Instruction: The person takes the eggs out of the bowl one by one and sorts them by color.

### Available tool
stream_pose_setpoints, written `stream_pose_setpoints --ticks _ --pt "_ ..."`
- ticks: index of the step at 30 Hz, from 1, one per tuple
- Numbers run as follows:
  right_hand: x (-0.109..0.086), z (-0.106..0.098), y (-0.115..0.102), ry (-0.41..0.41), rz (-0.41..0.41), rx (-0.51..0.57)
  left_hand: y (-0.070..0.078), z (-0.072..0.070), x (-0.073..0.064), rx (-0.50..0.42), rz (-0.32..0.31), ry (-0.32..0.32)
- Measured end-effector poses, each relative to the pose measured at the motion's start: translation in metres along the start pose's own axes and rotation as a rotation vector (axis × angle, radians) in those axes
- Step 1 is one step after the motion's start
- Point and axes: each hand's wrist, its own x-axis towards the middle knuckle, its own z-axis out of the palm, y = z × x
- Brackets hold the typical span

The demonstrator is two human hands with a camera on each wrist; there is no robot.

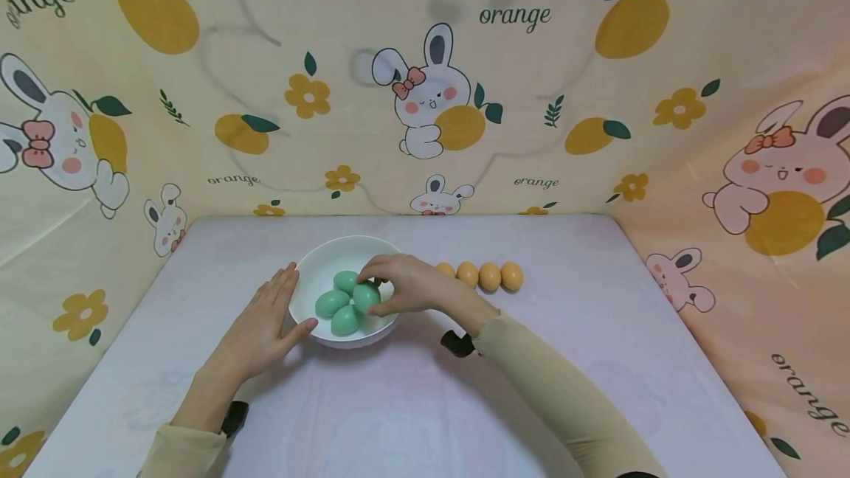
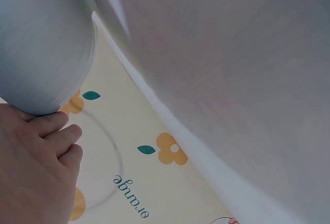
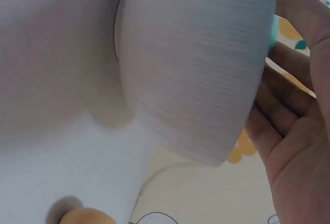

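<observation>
Four green eggs [image 1: 332, 304] sit huddled in the white bowl [image 1: 328, 257], one at each of 12, 3, 6 and 9 o'clock of their cluster, with 12 lying away from the person. The right hand [image 1: 412, 285] comes in over the rim from 3 o'clock and pinches the 3 o'clock egg [image 1: 367, 299] between thumb and fingers; whether its weight is off the bowl I cannot tell. That shell looks smooth and rounded, so a pinch off its middle could let it squirt loose, knock its neighbours and set them rolling. The left hand [image 1: 262, 323] lies along the outside of the bowl, fingers straight from about 10 o'clock, thumb spread toward 8, touching without gripping. Should that support slacken while the right hand bumps the wall, the bowl could slide or tip. Farther out at 3 o'clock, a row of orange eggs [image 1: 512, 276] rests on the table [image 1: 571, 360], four showing, the nearest partly hidden by the right wrist. With nothing visible fencing them in, a low sweep of that forearm could brush the row and scatter it.
</observation>
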Motion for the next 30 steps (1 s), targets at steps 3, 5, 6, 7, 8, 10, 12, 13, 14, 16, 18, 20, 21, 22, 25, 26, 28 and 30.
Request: stream_pose_setpoints --ticks 3,5,6,7,8,10,12,13,14,16,18,20,21,22,25,26,28,30 --pt "-0.006 -0.002 0.001 0.073 -0.015 0.013 0.000 0.000 0.000 0.003 0.000 0.001" --pt "-0.010 -0.003 0.002 0.123 -0.022 0.027 0.000 0.001 0.000 0.008 -0.002 0.002" --pt "-0.012 -0.004 0.002 0.148 -0.028 0.036 0.001 0.001 0.000 0.010 -0.003 0.003" --pt "-0.015 -0.004 0.003 0.172 -0.036 0.041 0.001 0.001 0.000 0.012 -0.003 0.005" --pt "-0.017 -0.005 0.004 0.197 -0.043 0.046 0.001 0.001 0.000 0.015 -0.003 0.006" --pt "-0.022 -0.006 0.005 0.245 -0.053 0.053 0.001 0.001 0.000 0.015 -0.004 0.008" --pt "-0.027 -0.008 0.006 0.292 -0.066 0.060 0.001 0.001 0.000 0.015 -0.003 0.010" --pt "-0.029 -0.008 0.007 0.315 -0.072 0.065 0.001 0.001 0.000 0.015 -0.004 0.009" --pt "-0.032 -0.009 0.008 0.337 -0.077 0.073 0.001 0.001 0.000 0.014 -0.004 0.009" --pt "-0.037 -0.009 0.011 0.374 -0.082 0.091 0.001 0.001 0.000 0.014 -0.004 0.009" --pt "-0.042 -0.010 0.014 0.403 -0.079 0.107 0.001 0.001 0.000 0.015 -0.004 0.009" --pt "-0.048 -0.010 0.017 0.427 -0.067 0.113 0.001 0.002 -0.001 0.013 -0.007 0.005" --pt "-0.051 -0.011 0.018 0.438 -0.060 0.113 0.001 0.001 -0.001 0.013 -0.009 0.003" --pt "-0.054 -0.011 0.020 0.448 -0.055 0.116 0.001 0.001 -0.001 0.015 -0.010 0.001" --pt "-0.063 -0.012 0.023 0.476 -0.037 0.118 0.000 0.001 0.000 0.016 -0.012 0.000" --pt "-0.066 -0.012 0.024 0.484 -0.028 0.121 0.000 0.001 0.000 0.016 -0.011 0.000" --pt "-0.073 -0.012 0.027 0.497 -0.008 0.123 0.000 0.001 0.001 0.018 -0.009 0.002" --pt "-0.079 -0.011 0.029 0.502 0.020 0.123 0.001 0.001 0.001 0.016 -0.011 0.001"
